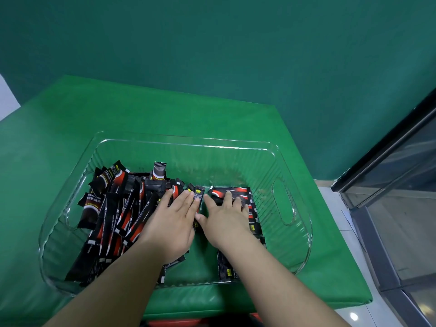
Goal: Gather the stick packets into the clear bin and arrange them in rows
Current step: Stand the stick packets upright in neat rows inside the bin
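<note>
one clear bin (pixel 280 199), two hands, dozens of stick packets (pixel 122 208), too many to count

Inside a clear bin (pixel 280 204) on a green table (pixel 165 114): left hand (pixel 173 223) flat on heaped packets (pixel 118 208), right hand (pixel 225 220) pressing a neat row (pixel 236 192).

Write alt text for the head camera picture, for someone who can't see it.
Two bare hands, left hand and right hand, press flat on black-and-red stick packets inside a clear bin on a green table. Left packets are jumbled; right ones lie in a row.
</note>
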Demonstrator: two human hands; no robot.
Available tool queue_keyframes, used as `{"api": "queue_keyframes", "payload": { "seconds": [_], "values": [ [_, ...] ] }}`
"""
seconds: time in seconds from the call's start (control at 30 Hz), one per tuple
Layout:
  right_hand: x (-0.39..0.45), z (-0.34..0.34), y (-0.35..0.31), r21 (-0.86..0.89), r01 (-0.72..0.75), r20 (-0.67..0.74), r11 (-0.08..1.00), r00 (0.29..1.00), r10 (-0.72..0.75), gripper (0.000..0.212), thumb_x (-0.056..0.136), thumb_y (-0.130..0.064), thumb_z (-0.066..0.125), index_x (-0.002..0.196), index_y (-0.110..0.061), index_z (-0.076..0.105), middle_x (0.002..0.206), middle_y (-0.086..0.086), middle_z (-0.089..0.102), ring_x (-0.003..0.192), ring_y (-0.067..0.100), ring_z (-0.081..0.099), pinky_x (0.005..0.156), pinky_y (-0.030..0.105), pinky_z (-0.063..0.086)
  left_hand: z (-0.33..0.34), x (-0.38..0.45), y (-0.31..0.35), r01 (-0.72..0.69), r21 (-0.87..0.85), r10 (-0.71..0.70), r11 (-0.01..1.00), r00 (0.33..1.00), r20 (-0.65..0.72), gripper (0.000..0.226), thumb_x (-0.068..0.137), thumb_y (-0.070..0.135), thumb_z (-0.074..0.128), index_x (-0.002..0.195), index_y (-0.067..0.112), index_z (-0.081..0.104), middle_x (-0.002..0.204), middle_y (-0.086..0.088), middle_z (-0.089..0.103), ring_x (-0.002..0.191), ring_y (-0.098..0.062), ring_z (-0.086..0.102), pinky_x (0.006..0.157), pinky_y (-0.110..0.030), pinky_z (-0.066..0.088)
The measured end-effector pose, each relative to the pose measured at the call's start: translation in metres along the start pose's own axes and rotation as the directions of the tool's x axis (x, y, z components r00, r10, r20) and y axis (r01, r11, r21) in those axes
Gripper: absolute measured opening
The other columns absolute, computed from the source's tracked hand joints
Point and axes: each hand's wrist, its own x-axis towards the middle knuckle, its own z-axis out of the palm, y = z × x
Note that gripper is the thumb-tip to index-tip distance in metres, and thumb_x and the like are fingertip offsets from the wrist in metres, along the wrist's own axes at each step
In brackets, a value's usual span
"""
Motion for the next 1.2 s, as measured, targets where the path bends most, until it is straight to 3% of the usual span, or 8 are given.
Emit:
{"api": "queue_keyframes", "payload": {
  "seconds": [0.3, 0.43, 0.63, 0.83, 0.93, 1.1, 1.2],
  "values": [
    [0.007, -0.002, 0.003, 0.006, -0.040, 0.034, 0.999, 0.999, 0.040, 0.069, 0.096, -0.060, 0.019, 0.152, -0.024, 0.001, 0.158, 0.015, -0.008, 0.145, 0.036, -0.005, 0.115, 0.053, 0.002, -0.001, 0.000, 0.000, -0.006, 0.000, 0.006, 1.000, 1.000, 0.002, 0.063, 0.102, 0.039, 0.012, 0.150, 0.006, -0.012, 0.162, -0.013, -0.007, 0.149, -0.026, -0.010, 0.117, -0.053, -0.009],
    [0.005, -0.006, 0.013, 0.071, -0.018, -0.054, 0.997, 0.998, 0.022, 0.069, 0.097, -0.057, 0.020, 0.153, -0.020, 0.002, 0.158, 0.010, -0.012, 0.146, 0.029, -0.010, 0.117, 0.051, -0.001, -0.002, -0.001, 0.000, -0.006, 0.004, 0.006, 1.000, 1.000, 0.003, 0.062, 0.102, 0.037, 0.012, 0.147, 0.006, -0.016, 0.161, -0.013, -0.008, 0.149, -0.026, -0.010, 0.117, -0.053, -0.009],
    [-0.011, -0.004, 0.018, 0.056, 0.002, -0.087, 0.998, 0.996, 0.002, 0.072, 0.096, -0.058, 0.023, 0.150, -0.011, 0.017, 0.154, 0.011, 0.017, 0.143, 0.028, 0.013, 0.116, 0.048, 0.009, -0.001, 0.000, 0.000, -0.006, 0.010, 0.006, 1.000, 1.000, 0.010, 0.063, 0.102, 0.037, 0.011, 0.151, 0.006, -0.012, 0.161, -0.013, -0.009, 0.149, -0.026, -0.011, 0.117, -0.053, -0.009],
    [-0.004, -0.002, 0.021, 0.075, -0.060, 0.013, 0.995, 0.998, 0.059, 0.076, 0.097, -0.058, 0.016, 0.151, -0.008, 0.002, 0.160, 0.007, -0.003, 0.147, 0.024, -0.002, 0.116, 0.050, 0.001, -0.002, -0.001, 0.000, -0.005, 0.024, 0.004, 1.000, 1.000, 0.016, 0.063, 0.102, 0.038, 0.010, 0.151, 0.006, -0.013, 0.161, -0.013, -0.010, 0.149, -0.025, -0.011, 0.118, -0.053, -0.008],
    [-0.002, -0.004, 0.023, 0.090, -0.083, 0.000, 0.992, 0.996, 0.084, 0.074, 0.098, -0.057, 0.017, 0.152, -0.009, 0.000, 0.160, 0.007, -0.005, 0.147, 0.025, -0.004, 0.116, 0.050, 0.001, -0.002, -0.001, 0.000, -0.002, 0.020, 0.002, 1.000, 1.000, 0.017, 0.063, 0.102, 0.038, 0.011, 0.151, 0.007, -0.013, 0.161, -0.012, -0.010, 0.149, -0.025, -0.012, 0.118, -0.053, -0.008],
    [0.001, 0.001, 0.014, 0.089, 0.010, 0.008, 0.996, 1.000, -0.011, 0.066, 0.097, -0.059, 0.020, 0.152, -0.027, 0.004, 0.159, 0.009, -0.008, 0.146, 0.028, -0.008, 0.117, 0.051, -0.003, -0.003, 0.000, 0.000, -0.004, 0.018, 0.003, 1.000, 1.000, 0.016, 0.062, 0.102, 0.037, 0.012, 0.151, 0.006, -0.012, 0.161, -0.013, -0.009, 0.149, -0.026, -0.012, 0.117, -0.053, -0.010],
    [0.006, 0.001, 0.012, 0.087, -0.001, 0.022, 0.996, 1.000, -0.001, 0.067, 0.096, -0.060, 0.020, 0.152, -0.026, 0.006, 0.159, 0.011, -0.009, 0.146, 0.029, -0.007, 0.116, 0.053, -0.003, -0.002, 0.000, 0.000, -0.004, 0.021, 0.004, 1.000, 1.000, 0.012, 0.062, 0.102, 0.037, 0.011, 0.151, 0.007, -0.012, 0.161, -0.012, -0.010, 0.149, -0.026, -0.012, 0.117, -0.053, -0.010]
  ]
}}
